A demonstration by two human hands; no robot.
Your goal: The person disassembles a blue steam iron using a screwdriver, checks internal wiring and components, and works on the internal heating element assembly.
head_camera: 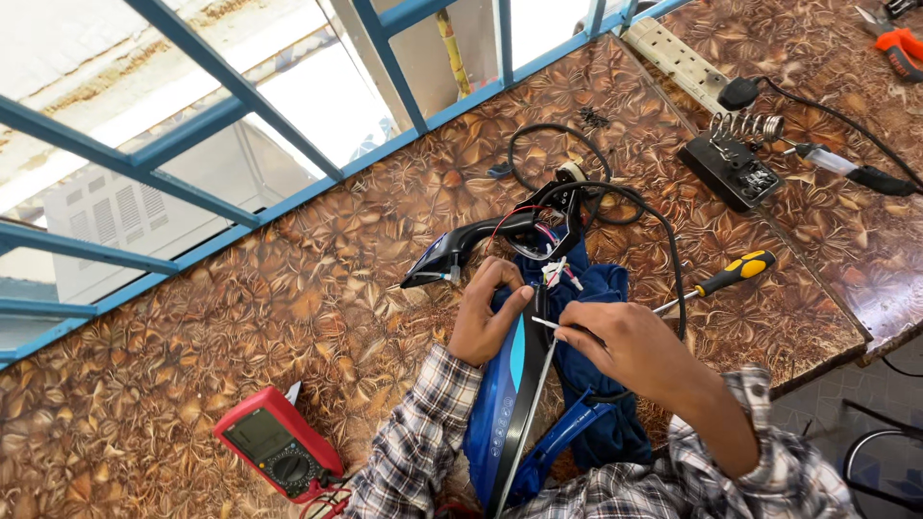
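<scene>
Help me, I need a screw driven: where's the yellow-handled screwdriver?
In the head view, the screwdriver lies on the patterned table, just beyond the right hand, right of the opened blue iron.

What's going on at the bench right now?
A person has a blue clothes iron standing opened up on the patterned table, with its handle cover lifted off and coloured wires exposed. The left hand steadies the iron body, while the right hand pinches a white wire near the opening. A yellow-handled screwdriver lies to the right and a red multimeter to the left.
</scene>
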